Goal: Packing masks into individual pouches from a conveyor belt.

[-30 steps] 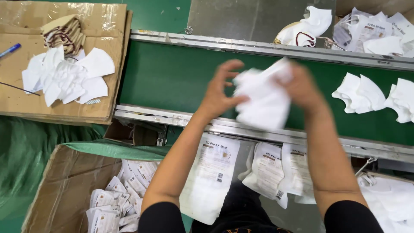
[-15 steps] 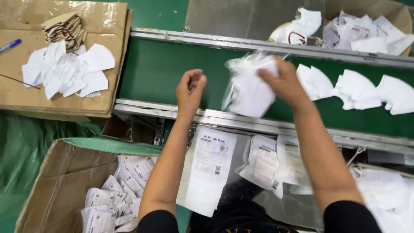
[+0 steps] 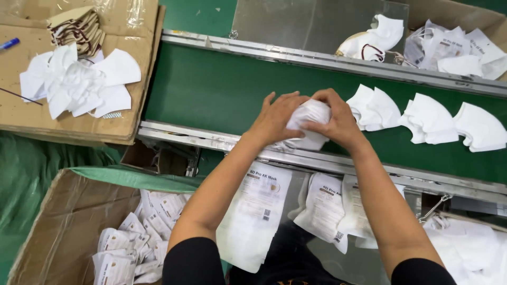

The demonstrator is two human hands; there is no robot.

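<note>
Both hands, left (image 3: 274, 122) and right (image 3: 338, 122), pinching one white folded fabric mask (image 3: 309, 125) at near edge of green conveyor belt (image 3: 222, 92). Still unbagged. Further loose white masks (image 3: 428, 120) waiting along belt; bagged packets (image 3: 127, 248) already in cardboard box (image 3: 58, 232).

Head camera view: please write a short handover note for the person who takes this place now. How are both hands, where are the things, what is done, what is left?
Left hand and right hand: both closed around one white folded face mask, held over the near edge of the green conveyor belt.
On the belt to the right: three more loose white masks.
Done: sealed white printed pouches lie in the brown cardboard box at lower left.
Left: empty printed pouches hang at the front; the mask in the hands is not yet in one.
</note>
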